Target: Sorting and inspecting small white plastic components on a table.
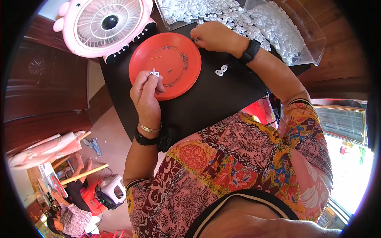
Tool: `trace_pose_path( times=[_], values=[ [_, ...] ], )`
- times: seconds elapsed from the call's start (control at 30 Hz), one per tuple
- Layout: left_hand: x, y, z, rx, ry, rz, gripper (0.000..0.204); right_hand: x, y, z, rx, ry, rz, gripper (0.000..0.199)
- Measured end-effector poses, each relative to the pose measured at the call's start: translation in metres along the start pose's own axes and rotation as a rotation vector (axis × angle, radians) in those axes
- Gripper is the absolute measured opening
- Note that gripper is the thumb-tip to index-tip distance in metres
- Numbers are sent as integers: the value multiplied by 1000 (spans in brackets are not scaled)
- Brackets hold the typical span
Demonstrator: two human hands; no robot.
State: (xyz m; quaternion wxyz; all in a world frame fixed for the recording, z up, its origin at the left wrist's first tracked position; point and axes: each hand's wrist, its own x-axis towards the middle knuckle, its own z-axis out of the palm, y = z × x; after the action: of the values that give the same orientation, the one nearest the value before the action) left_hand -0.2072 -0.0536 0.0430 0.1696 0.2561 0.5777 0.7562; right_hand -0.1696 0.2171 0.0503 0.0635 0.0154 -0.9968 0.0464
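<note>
Over the near left edge of a round red plate (pixel 176 42), my left hand (pixel 147 97) is closed in a pinch on a small white plastic piece (pixel 154 73). A thin metal pin stands up from that piece. My right hand (pixel 216 37) hovers by the plate's far right rim, its fingers pressed together. A tiny dark thing shows at its fingertips, too small to make out. Small grey metal pins (pixel 185 61) lie scattered in the plate in a rough arc. Two white oval pieces (pixel 219 72) with holes rest on the black table, right of the plate.
A large heap of white plastic pieces (pixel 274 29) fills clear trays at the back right. One clear tray's wall (pixel 317 57) stands near my right forearm. A pink fan (pixel 109 23) is behind the plate. Another person (pixel 71 216) sits at the lower left, apart from the black table (pixel 190 115).
</note>
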Motion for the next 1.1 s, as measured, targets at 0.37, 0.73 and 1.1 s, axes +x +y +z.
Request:
trace_pose_path(
  times=[0.37,0.73,1.1],
  values=[
    [8,-1,-13,-96,85,43,16,-8,46,-59,339,253,136,27],
    [11,-8,-11,-154,108,-66,20,-10,9,-70,509,221,132,24],
    [8,-9,1,276,-152,-104,19,43,37,-46,124,166,11,26]
  ],
)
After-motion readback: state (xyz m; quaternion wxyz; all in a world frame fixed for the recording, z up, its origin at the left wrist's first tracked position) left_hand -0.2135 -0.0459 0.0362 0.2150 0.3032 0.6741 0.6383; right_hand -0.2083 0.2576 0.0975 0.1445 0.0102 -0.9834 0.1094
